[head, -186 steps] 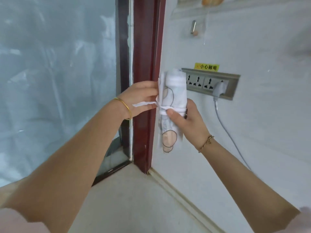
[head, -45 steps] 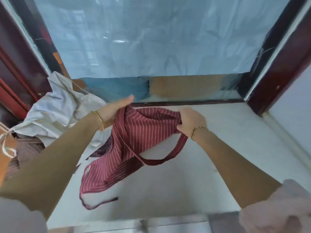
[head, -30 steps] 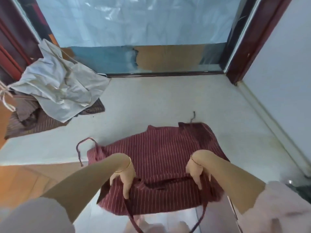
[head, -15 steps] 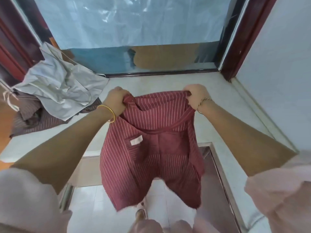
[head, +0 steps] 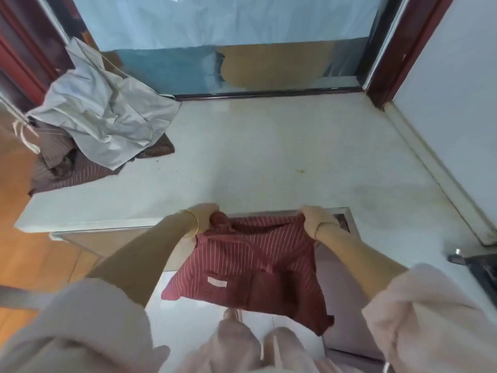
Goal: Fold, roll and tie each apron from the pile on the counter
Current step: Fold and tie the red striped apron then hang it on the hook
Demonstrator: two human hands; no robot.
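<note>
A dark red apron with thin white stripes [head: 250, 273] hangs in the air in front of the counter's near edge. My left hand [head: 205, 214] grips its top left corner and my right hand [head: 315, 219] grips its top right corner, holding the top edge stretched between them. A small pale label shows on the cloth's lower left. The pile of aprons [head: 99, 125] lies at the counter's far left: a crumpled grey-white one on top of brown striped ones.
The pale counter [head: 269, 157] runs from the window sill at the back to a metal-trimmed front edge. A dark red window frame [head: 390, 57] and a white wall stand at the right. Below are wood and tile floor and my legs.
Both hands have lowered the red apron from above the counter to its front edge, still holding the top corners. The camera has tilted further down.
</note>
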